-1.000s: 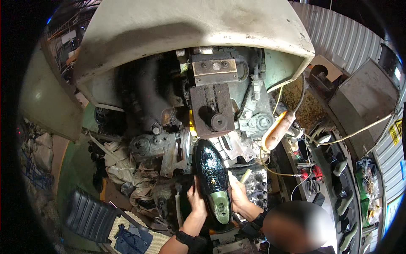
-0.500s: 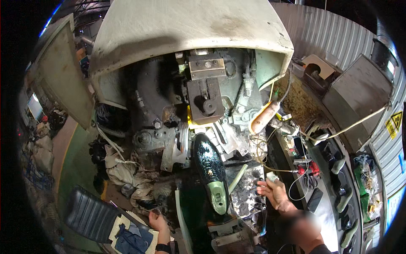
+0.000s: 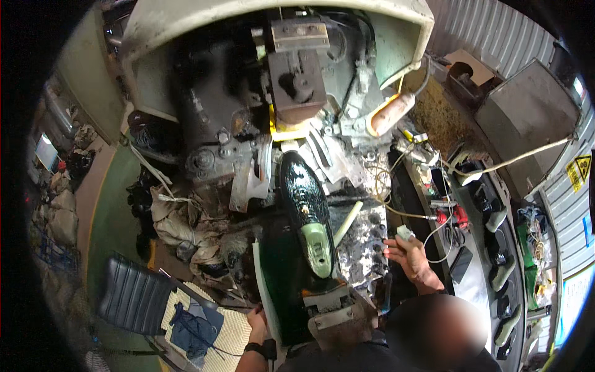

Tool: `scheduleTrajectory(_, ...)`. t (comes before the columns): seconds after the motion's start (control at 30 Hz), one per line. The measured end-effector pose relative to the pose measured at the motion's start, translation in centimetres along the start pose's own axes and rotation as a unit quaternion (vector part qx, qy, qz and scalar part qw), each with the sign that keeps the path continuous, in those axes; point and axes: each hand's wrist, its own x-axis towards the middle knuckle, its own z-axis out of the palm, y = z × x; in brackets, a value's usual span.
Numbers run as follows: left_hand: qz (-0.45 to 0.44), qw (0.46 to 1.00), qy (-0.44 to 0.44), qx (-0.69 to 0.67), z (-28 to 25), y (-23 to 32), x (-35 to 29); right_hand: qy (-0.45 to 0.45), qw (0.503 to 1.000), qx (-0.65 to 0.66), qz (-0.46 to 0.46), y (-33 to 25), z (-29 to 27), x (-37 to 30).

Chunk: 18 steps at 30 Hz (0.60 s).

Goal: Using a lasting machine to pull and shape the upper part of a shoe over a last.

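Observation:
A glossy black shoe upper (image 3: 302, 189) on a pale green shoe last (image 3: 317, 251) sits toe inward in the machine, below the dark press block (image 3: 296, 87). To its right, my right hand (image 3: 412, 261) pinches a small whitish piece (image 3: 405, 233) between thumb and fingers; the other fingers point left, toward the stained metal plate (image 3: 365, 245). A blurred patch covers that forearm. My left hand (image 3: 256, 322), with a black band at the wrist, is at the pale edge (image 3: 259, 279) of a dark green panel. Its fingers are largely out of sight.
An orange-lit lamp (image 3: 392, 115) hangs right of the press block. A bench (image 3: 474, 291) on the right holds a red tool (image 3: 457, 216), cables and a phone (image 3: 460, 263). Beyond stands a rack of black shoes on lasts (image 3: 498, 254). A black chair (image 3: 133, 297) stands at the left.
My left hand has moved right to the panel's pale edge. My right hand still holds the whitish piece, now slightly higher in view. The view has shifted, so the machine appears higher.

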Motion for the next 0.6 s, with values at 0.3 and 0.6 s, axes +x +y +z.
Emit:
scheduleTrajectory(0.3, 0.175, 0.950, 0.247, -0.084, 0.2, 2.9, -0.4, -0.008, 1.000, -0.018, -0.004, 2.0, -2.8, 0.1)
scheduleTrajectory(0.6, 0.179, 0.979, 0.083, -0.058, -2.0, 5.5, -0.3, 0.009, 1.000, -0.018, -0.001, 3.1, -5.7, -3.2)
